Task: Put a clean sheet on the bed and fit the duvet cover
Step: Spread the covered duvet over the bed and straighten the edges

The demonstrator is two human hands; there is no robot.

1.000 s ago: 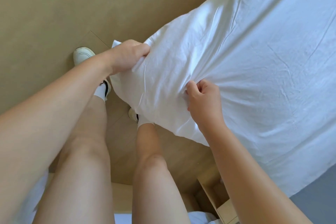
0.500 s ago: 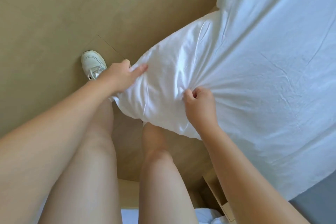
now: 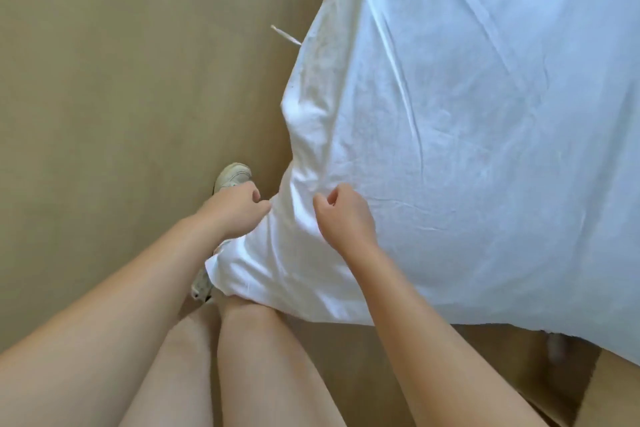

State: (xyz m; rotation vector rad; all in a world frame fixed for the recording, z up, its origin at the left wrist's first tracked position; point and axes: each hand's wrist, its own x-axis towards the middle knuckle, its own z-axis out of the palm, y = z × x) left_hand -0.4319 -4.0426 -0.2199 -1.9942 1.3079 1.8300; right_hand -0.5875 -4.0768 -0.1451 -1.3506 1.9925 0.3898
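Observation:
The white duvet cover point(image 3: 467, 149) spreads over the bed and fills the right of the view. Its near corner point(image 3: 242, 274) hangs down over my knees. My left hand point(image 3: 239, 210) is at the cover's left edge just above that corner, fingers curled into the fabric. My right hand point(image 3: 346, 218) lies on top of the cover a short way to the right, fingers loosely curled and thumb apart from the forefinger. Whether it pinches any cloth is unclear. Creases run from it across the cover.
Beige floor point(image 3: 121, 114) lies to the left, with a sunlit patch at the top. My white shoes point(image 3: 233, 177) stand by the bed's edge. A white tie string point(image 3: 285, 35) sticks out from the cover's left edge. Wooden furniture point(image 3: 595, 388) sits at bottom right.
The view has swung so the cover now runs up the right side. The corner has dropped lower over my knees. My right hand's tight pinch on the fold has loosened.

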